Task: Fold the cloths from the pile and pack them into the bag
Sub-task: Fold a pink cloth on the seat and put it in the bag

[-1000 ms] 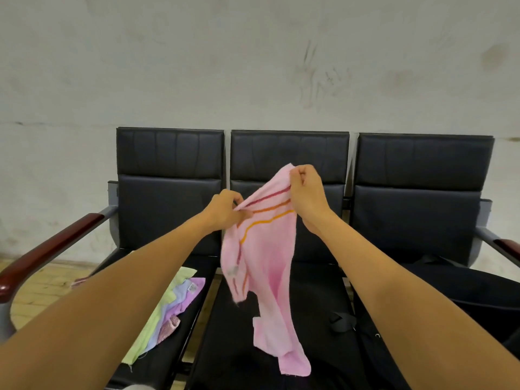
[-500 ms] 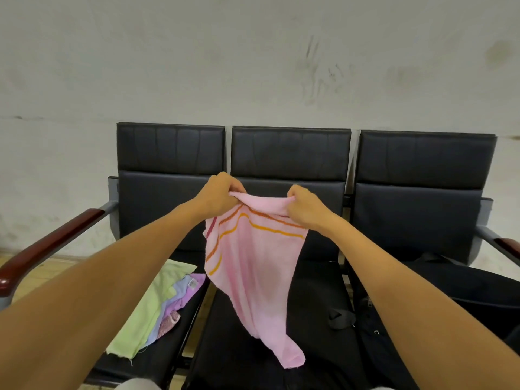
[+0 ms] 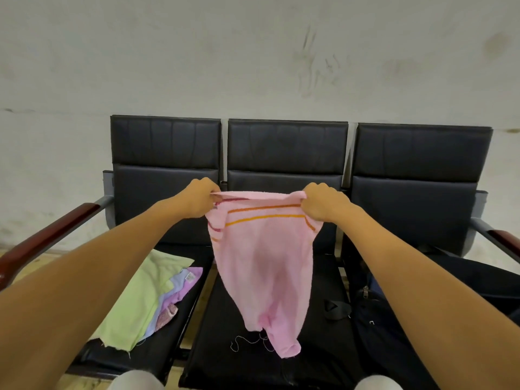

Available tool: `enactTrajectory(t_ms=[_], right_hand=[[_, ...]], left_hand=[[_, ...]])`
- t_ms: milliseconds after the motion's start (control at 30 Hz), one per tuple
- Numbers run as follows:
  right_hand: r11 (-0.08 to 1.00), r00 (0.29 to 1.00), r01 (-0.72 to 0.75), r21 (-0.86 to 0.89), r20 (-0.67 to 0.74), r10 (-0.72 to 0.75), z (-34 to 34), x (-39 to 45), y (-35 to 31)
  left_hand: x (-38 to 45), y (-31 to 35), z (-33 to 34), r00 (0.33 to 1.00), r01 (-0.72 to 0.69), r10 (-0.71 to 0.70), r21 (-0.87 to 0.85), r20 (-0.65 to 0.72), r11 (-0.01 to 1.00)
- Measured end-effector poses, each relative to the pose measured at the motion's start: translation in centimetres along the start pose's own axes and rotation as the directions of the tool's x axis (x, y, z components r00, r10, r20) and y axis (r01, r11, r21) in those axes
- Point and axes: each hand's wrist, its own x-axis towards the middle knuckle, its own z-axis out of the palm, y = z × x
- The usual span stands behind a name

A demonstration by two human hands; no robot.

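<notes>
The pink cloth (image 3: 264, 257) hangs in the air at the centre of the view, over the middle seat (image 3: 253, 358), its striped top edge pulled nearly level while the lower part sags to a twisted point toward 6 o'clock. The left hand (image 3: 198, 197) pinches the top corner at 9 o'clock of the cloth, fingers curled round the hem; the right hand (image 3: 320, 202) grips the opposite corner at 3 o'clock in the same way. The top edge dips slightly between them and both corners are rolled inward.

To do this step well, I judge the hands should draw a little further apart until the hem is taut, with a light shake so the bunched bottom falls open. Once the cloth hangs flat, the two corners can be brought together, or the cloth lowered onto the middle seat and folded there. Folding while the bottom is twisted would likely trap creases.

At 8 o'clock, on the left seat (image 3: 157, 356), lies the pile (image 3: 146, 299): green on top, with lilac and blue edges showing. At 4 o'clock, on the right seat, sits the dark bag (image 3: 374, 319); whether its mouth is open cannot be told.
</notes>
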Motion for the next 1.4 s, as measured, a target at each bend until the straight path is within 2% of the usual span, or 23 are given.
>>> enactTrajectory(t_ms=[67,133,267,367,467,567,667,733,800,867,967,1067,1167,1333,1400], right_hand=[[0.992,1.000,0.026,-0.121,0.019,-0.024,-0.1,-0.3,-0.3],[0.985,0.999,0.041,-0.165,0.027,-0.037,0.0,-0.3,-0.3],[0.994,0.998,0.043,-0.103,0.051,-0.038,0.4,-0.2,-0.2],[0.994,0.998,0.050,-0.099,0.040,-0.046,0.7,-0.3,0.1],[0.998,0.996,0.033,0.047,0.084,-0.037,1.4,0.3,0.7],[0.973,0.994,0.037,0.226,0.094,-0.060,1.9,0.6,1.1],[0.946,0.993,0.040,0.320,0.090,-0.072,2.3,0.4,0.8],[0.973,0.988,0.072,0.219,0.116,-0.099,2.3,0.1,0.6],[0.992,0.983,0.117,0.051,0.133,-0.123,2.2,-0.3,0.6],[0.986,0.980,0.164,-0.023,0.117,-0.160,2.4,-0.3,0.8],[0.981,0.980,0.182,0.074,0.072,-0.187,2.9,0.4,1.3],[0.974,0.969,0.215,0.068,0.112,-0.221,3.3,0.9,1.7],[0.978,0.967,0.199,0.064,0.152,-0.207,3.7,1.7,2.3],[0.985,0.970,0.158,0.069,0.177,-0.168,4.7,2.3,2.6],[0.983,0.964,0.142,0.115,0.211,-0.164,5.4,2.6,2.8]], left_hand=[[0.4,0.4,0.1,0.999,-0.005,0.006,0.008,-0.033,1.000],[0.8,0.7,0.0,0.998,0.019,-0.021,-0.037,-0.056,0.999],[0.6,1.2,0.3,0.996,0.083,-0.090,-0.205,-0.027,0.975],[0.4,1.3,0.3,0.999,0.054,-0.052,-0.227,0.013,0.972],[-0.3,1.1,-0.1,0.987,0.019,0.009,-0.175,0.158,0.984],[-0.9,0.6,-0.3,0.961,-0.031,0.040,-0.039,0.274,0.999],[-0.5,0.3,0.2,0.972,-0.080,0.070,0.034,0.226,0.996],[-0.2,0.1,0.3,0.985,-0.090,0.086,0.017,0.147,0.996],[0.1,-0.2,0.4,0.991,-0.073,0.074,-0.008,0.112,0.997],[0.2,-0.4,0.5,0.993,-0.059,0.065,-0.065,0.103,0.996],[-0.3,-0.3,0.4,0.976,-0.055,0.075,-0.104,0.202,0.993],[-0.5,-0.5,0.7,0.951,-0.077,0.064,0.032,0.302,0.997],[0.2,-1.2,1.3,0.965,-0.099,0.080,0.064,0.251,0.993],[1.6,-2.4,2.7,0.984,-0.060,0.066,-0.037,0.168,0.998],[2.1,-2.7,3.2,0.978,-0.069,0.087,-0.096,0.189,0.993]])
